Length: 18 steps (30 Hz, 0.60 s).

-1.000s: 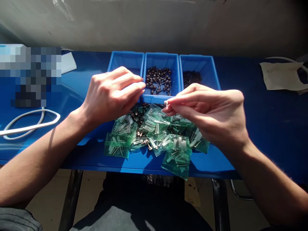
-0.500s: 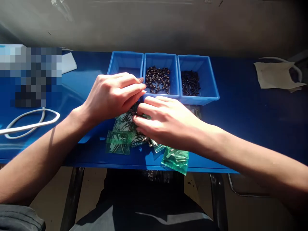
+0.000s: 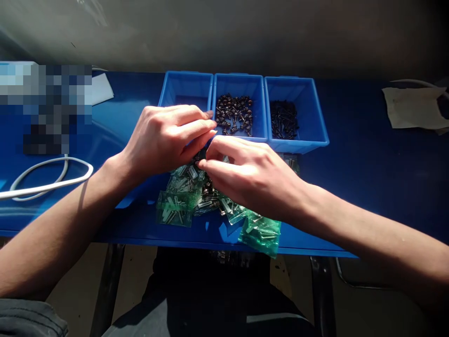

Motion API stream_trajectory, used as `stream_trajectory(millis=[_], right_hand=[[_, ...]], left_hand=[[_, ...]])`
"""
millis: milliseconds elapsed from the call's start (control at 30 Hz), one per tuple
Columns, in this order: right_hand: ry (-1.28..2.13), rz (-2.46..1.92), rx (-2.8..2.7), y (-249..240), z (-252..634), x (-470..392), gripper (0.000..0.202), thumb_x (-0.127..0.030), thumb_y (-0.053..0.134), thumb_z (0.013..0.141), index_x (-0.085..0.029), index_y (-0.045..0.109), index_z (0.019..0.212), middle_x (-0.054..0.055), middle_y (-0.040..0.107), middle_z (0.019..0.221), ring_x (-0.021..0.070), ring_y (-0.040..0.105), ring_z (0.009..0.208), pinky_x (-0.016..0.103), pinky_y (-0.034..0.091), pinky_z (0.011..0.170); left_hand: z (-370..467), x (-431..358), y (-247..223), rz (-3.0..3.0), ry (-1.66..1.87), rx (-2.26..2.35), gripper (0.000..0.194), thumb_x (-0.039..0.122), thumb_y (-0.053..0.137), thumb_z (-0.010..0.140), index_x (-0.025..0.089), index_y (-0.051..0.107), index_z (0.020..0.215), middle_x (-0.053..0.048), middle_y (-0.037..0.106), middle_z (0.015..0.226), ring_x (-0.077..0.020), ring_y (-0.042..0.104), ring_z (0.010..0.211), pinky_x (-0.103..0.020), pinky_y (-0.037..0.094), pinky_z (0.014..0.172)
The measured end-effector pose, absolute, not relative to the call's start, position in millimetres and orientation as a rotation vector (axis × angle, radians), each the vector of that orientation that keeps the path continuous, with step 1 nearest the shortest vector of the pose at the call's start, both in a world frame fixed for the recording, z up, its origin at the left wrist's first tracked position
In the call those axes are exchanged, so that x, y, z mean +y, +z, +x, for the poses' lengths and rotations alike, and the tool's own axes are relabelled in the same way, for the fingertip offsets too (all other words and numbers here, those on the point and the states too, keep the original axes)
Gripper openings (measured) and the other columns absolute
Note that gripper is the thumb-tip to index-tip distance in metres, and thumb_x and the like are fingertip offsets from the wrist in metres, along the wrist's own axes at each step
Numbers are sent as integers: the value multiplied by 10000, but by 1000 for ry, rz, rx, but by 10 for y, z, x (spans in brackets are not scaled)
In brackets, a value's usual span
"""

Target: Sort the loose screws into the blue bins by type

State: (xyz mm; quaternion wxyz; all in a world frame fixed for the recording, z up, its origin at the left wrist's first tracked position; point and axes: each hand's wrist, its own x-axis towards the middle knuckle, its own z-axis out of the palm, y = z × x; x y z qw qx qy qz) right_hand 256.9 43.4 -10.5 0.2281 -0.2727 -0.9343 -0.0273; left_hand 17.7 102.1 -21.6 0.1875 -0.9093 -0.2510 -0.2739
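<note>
My left hand (image 3: 168, 135) is closed, its fingertips together at the front corner of the left blue bin (image 3: 185, 86). Just below it, my right hand (image 3: 250, 171) has its thumb and fingers curled in a pinch. Whatever either hand holds is too small or hidden to make out. Under both hands lie several green plastic bags (image 3: 174, 209) of metal hardware, partly covered by the right hand, with loose screws (image 3: 207, 192) among them. Short screws with wide heads (image 3: 233, 112) fill part of the middle bin (image 3: 257, 103); thin dark screws (image 3: 283, 119) lie in the right bin (image 3: 312, 112).
One green bag (image 3: 261, 234) lies close to the front edge of the blue table (image 3: 133, 224). A white cable (image 3: 52, 185) loops at the left, near a pixelated area. At the far right lies a beige sheet (image 3: 414, 107), with a wall behind the table.
My right hand has shifted slightly up and right, its fingers drawing into a tighter pinch. My left hand stays nearly in place. The whole view has shifted a little.
</note>
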Motion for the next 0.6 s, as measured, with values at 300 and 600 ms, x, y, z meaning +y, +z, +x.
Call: stream_trajectory(millis=[300,600], right_hand=[[165,-634,-2206,-189,2965,443,199,-106,712,1095,-244,819,1189,65,835,1122,172,802,970,342,687,804],[183,-1070,-1741,-97,3154,556,63,-319,854,1031,-333,903,1068,14,846,927,205,749,725,386,626,631]], left_hand=[[189,997,-211,-2593,-794,-724,143,273,634,1169,231,767,1140,-31,855,1182,-207,867,1031,-365,679,672],[188,988,-199,-2589,-801,-678,122,251,648,1152,207,762,1149,-61,856,1178,-218,866,975,-343,663,648]])
